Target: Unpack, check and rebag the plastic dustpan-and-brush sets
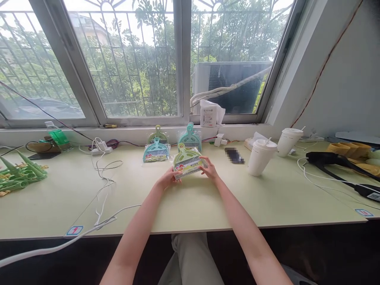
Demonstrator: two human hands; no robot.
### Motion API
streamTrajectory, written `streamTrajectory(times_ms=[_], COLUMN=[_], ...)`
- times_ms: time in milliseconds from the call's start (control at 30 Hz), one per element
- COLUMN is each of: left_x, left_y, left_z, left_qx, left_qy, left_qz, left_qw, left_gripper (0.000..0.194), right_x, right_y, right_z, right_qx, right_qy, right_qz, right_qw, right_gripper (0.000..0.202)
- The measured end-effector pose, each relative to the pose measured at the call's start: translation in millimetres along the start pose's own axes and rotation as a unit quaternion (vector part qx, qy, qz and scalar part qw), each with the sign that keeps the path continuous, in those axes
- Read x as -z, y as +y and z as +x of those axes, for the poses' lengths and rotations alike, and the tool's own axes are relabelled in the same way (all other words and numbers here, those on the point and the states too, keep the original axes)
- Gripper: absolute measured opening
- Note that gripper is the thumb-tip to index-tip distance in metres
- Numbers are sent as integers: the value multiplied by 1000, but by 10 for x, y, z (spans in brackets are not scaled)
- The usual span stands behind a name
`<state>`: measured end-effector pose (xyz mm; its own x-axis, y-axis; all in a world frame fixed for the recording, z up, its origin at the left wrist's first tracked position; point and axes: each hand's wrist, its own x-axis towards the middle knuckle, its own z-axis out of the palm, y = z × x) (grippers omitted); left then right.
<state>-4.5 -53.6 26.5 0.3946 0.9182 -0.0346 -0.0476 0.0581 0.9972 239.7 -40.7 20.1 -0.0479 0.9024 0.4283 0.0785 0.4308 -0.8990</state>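
Left hand [168, 178], right hand [210, 169] hold dustpan [189, 153], brush [189, 161] seemingly inside

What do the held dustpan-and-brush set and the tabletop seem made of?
Dustpan-and-brush set: likely moulded plastic, with smooth, evenly coloured green surfaces; the fine grey bristles may be synthetic. Tabletop: perhaps laminate, judging by its uniform pale surface and soft sheen.

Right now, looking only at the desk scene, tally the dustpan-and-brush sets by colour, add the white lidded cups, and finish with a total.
Green dustpan sets: 2 (one held by the left hand and right hand, one at the back)
Blue dustpan sets: 2
White lidded cups: 2
Total: 6
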Motion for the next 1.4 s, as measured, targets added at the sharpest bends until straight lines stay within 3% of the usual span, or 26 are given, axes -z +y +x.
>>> streamTrajectory(times_ms=[133,267,400,567,800,867,967,1033,1100,1167,1267,1400], left_x=[24,38,46,44,-48,-68,-77,-76,-74,-72,-67,-79], left_y=[4,-12,-28,-36,48,92,149,172,180,174,160,181], left_z=[20,44,47,38,-19,-47,-82,-95,-94,-80,-52,-39], left_qx=[13,33,22,40,-4,-15,-21,-35,-51,-58,-49,-77], left_qy=[2,-11,-22,-31,-65,-65,-67,-75,-75,-66,-46,22], left_qz=[-4,-5,4,29,77,91,107,120,128,130,131,88], left_qw=[1000,999,999,998,995,994,992,989,988,988,989,993], left_gripper=[44,49,53,52,56,58,60,59,58,58,69,98], right_x=[62,100,81,65,33,28,40,56,71,76,64,55], right_y=[-32,27,122,242,294,280,241,205,172,154,168,230], right_z=[13,30,44,72,114,117,102,82,65,62,84,133], right_qx=[-5,-12,-16,-17,-83,-91,-46,-37,-73,-126,-171,-186], right_qy=[-20,-39,-26,17,69,83,103,108,86,48,19,102], right_qz=[-41,-156,-189,-119,-12,-11,-57,-65,-20,44,107,148], right_qw=[999,987,981,993,994,992,992,991,993,990,979,966], right_gripper=[69,39,32,21,42,43,43,64,92,100,88,63])
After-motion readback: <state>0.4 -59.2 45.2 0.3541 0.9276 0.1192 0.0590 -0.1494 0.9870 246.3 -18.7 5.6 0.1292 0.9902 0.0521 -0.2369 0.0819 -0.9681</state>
